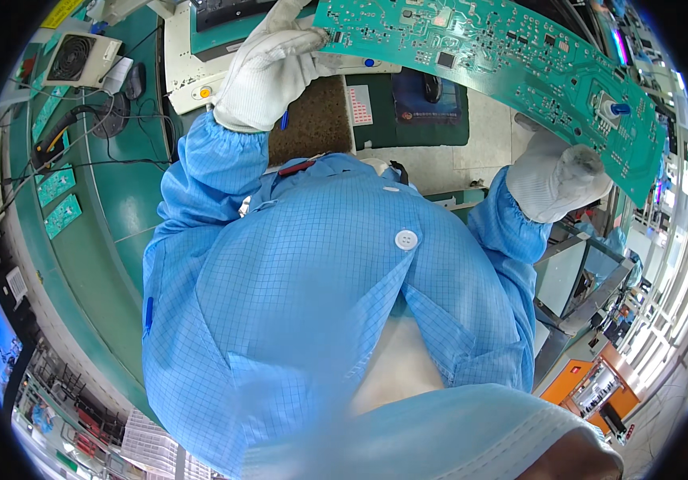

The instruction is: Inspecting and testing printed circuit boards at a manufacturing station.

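Observation:
A long green circuit board [472,60], dotted with small chips and parts, is held up and slanted across the top right. A blue-tipped part [617,109] stands out near its right end. My left hand [268,72], in a white knitted glove, grips the board's left end between thumb and fingers. Gloved the same way, with grey smudges at the fingertips, my right hand [560,174] holds the lower edge near the right end. The board hides some of the right fingers.
Below the board lie a brown mat [312,120] and a dark mouse [432,88] on a pad. On the green bench at left are smaller circuit boards [62,216], a fan unit [80,60] and loose cables. An orange cabinet [588,380] stands at lower right.

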Demonstrator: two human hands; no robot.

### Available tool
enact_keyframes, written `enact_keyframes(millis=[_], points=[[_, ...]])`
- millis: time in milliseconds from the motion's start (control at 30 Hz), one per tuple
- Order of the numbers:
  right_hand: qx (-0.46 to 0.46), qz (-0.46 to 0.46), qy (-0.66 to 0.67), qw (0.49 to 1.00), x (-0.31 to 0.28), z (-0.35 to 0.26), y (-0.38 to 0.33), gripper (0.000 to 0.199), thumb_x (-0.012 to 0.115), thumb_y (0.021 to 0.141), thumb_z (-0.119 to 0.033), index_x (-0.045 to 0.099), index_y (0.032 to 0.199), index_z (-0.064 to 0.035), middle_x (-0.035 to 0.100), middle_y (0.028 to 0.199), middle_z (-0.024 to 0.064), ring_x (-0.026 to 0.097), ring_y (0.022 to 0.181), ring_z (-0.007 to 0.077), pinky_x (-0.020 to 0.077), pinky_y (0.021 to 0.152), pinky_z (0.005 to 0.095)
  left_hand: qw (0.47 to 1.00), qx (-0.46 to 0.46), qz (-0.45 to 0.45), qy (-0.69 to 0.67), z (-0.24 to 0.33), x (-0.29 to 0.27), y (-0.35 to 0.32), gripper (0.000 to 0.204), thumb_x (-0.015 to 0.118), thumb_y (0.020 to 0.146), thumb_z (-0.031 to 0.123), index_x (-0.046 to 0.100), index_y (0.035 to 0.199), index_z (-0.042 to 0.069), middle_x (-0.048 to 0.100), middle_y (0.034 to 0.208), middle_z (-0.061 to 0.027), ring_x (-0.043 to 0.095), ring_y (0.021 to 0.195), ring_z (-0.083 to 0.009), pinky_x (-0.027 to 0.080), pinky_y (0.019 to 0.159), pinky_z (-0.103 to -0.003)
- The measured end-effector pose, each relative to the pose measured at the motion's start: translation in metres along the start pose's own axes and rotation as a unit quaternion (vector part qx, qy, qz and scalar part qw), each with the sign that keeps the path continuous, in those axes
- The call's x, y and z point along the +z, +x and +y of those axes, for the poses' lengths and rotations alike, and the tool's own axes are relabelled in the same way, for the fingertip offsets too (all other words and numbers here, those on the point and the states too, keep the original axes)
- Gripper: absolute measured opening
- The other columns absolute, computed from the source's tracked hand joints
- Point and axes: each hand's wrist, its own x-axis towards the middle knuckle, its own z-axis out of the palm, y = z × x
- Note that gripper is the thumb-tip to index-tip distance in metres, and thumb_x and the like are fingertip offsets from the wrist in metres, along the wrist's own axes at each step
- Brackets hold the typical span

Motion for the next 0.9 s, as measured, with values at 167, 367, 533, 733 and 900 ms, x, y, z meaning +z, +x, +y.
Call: enact_keyframes(millis=[167, 367, 533, 733, 900], points=[[0.006, 0.029, 0.049, 0.998, 0.002, -0.014, -0.004, 0.032, 0.07, 0.092, -0.022, 0.061, 0.11, 0.0032, 0.069, 0.104, 0.0107, 0.066, 0.085, 0.018, 0.0545, 0.075, 0.032, 0.998, -0.006, 0.041, -0.04, -0.002, -0.002, -0.001, 0.066, 0.051, 0.086, -0.01, 0.037, 0.149, 0.006, 0.06, 0.128, -0.017, 0.069, 0.09, -0.0242, 0.057, 0.075, -0.031], [0.036, 0.08, 0.088, 0.992, 0.01, -0.01, -0.008, 0.033, 0.07, 0.092, -0.025, 0.062, 0.107, 0.0028, 0.069, 0.1, 0.0103, 0.066, 0.081, 0.0189, 0.0547, 0.072, 0.0322, 0.998, -0.012, 0.02, -0.054, 0.0, -0.004, 0.001, 0.067, 0.049, 0.085, -0.011, 0.037, 0.149, 0.005, 0.059, 0.129, -0.0174, 0.068, 0.093, -0.0238, 0.056, 0.074, -0.03], [0.048, 0.099, 0.098, 0.989, 0.011, -0.007, -0.01, 0.034, 0.069, 0.091, -0.028, 0.063, 0.106, 0.0025, 0.069, 0.096, 0.01, 0.066, 0.078, 0.0196, 0.055, 0.07, 0.0324, 0.997, -0.02, 0.024, -0.072, 0.0, -0.008, 0.001, 0.067, 0.048, 0.085, -0.011, 0.036, 0.15, 0.005, 0.06, 0.126, -0.0167, 0.067, 0.087, -0.0223, 0.056, 0.073, -0.03], [0.096, 0.113, 0.048, 0.988, 0.013, -0.001, -0.015, 0.036, 0.068, 0.09, -0.031, 0.064, 0.103, 0.0022, 0.069, 0.092, 0.0096, 0.065, 0.075, 0.0204, 0.0552, 0.067, 0.0327, 0.997, -0.02, 0.013, -0.07, 0.0, -0.013, 0.001, 0.068, 0.049, 0.086, -0.01, 0.036, 0.15, 0.005, 0.061, 0.124, -0.0162, 0.066, 0.085, -0.0204, 0.054, 0.073, -0.029], [0.016, 0.098, 0.149, 0.984, 0.015, -0.008, -0.012, 0.039, 0.066, 0.09, -0.036, 0.067, 0.095, 0.0026, 0.069, 0.082, 0.0091, 0.063, 0.066, 0.0199, 0.052, 0.059, 0.0317, 0.998, -0.005, 0.032, -0.052, 0.004, -0.008, -0.001, 0.067, 0.051, 0.086, -0.008, 0.036, 0.15, 0.006, 0.062, 0.123, -0.0155, 0.066, 0.089, -0.0199, 0.054, 0.075, -0.029]])
